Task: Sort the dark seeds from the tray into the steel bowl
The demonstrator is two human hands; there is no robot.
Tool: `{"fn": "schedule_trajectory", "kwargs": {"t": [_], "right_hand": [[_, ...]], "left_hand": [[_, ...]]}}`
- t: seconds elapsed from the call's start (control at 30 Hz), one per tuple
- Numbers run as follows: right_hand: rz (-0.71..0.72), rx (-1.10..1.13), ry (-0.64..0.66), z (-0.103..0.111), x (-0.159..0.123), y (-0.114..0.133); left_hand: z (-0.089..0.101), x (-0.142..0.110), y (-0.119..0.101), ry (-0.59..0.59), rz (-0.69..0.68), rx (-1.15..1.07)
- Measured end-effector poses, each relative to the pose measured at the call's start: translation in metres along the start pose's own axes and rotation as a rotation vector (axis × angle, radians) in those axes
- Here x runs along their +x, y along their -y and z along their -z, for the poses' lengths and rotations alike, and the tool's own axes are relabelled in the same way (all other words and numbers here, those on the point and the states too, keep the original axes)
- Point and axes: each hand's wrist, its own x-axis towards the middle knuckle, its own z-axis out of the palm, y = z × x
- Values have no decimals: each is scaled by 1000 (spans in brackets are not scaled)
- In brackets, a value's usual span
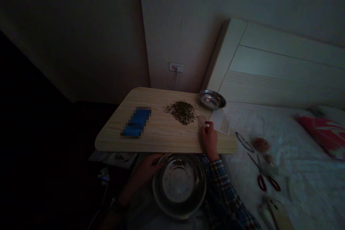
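My left hand (151, 167) grips the upper left rim of a round metal basin (179, 210), which sits below the near edge of the table. A few dark bits lie inside the basin. On the wooden tabletop, my right hand (209, 138) has its fingers closed at a thin, clear piece (201, 120), apparently plastic; its exact kind is unclear in the dim light. Just left of it spreads a heap of small greenish-brown seeds or grains (183, 110). A white slotted sheet (225, 124) lies right beside my right hand.
A shallow metal bowl (212, 100) stands at the table's back right corner. A blurred blue item (137, 122) lies on the left of the wooden table (156, 142). Red-handled scissors (261, 172) and other items lie on the bed (304, 140) at right.
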Motion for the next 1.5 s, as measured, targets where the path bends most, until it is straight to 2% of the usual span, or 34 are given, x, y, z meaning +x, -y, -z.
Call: {"fn": "schedule_trajectory", "kwargs": {"t": [0.1, 0.3, 0.37, 0.57, 0.63, 0.67, 0.8, 0.9, 0.97, 1.07, 1.2, 1.4, 1.5], "right_hand": [[-9, 37, -11, 4, -1, -1], [-68, 198, -59, 21, 7, -6], [-83, 244, -84, 31, 14, -10], [-87, 317, -119, 57, 33, -19], [-75, 347, -93, 61, 40, -21], [-69, 362, -75, 62, 43, -21], [-49, 389, 9, 57, 59, -23], [-19, 384, 94, 51, 70, -24], [3, 391, 154, 47, 78, -26], [8, 403, 191, 45, 88, -30], [-8, 383, 162, 47, 106, -36], [77, 292, 236, 40, 132, -31], [65, 330, 205, 28, 134, -26]], "left_hand": [[4, -2, -5, -12, 12, 53], [19, -10, -22, 83, 69, 161], [26, -14, -27, 140, 87, 171], [58, -25, -38, 161, 180, 160], [66, -28, -41, 127, 224, 111], [68, -29, -42, 72, 258, 94], [68, -24, -46, -237, 352, 26], [67, -10, -52, -396, 404, -79], [70, 3, -56, -513, 438, -64], [78, 23, -61, -580, 428, -47], [86, 47, -64, -621, 394, -26], [85, 74, -51, -570, 412, 13], [85, 78, -42, -551, 417, 66]]}}
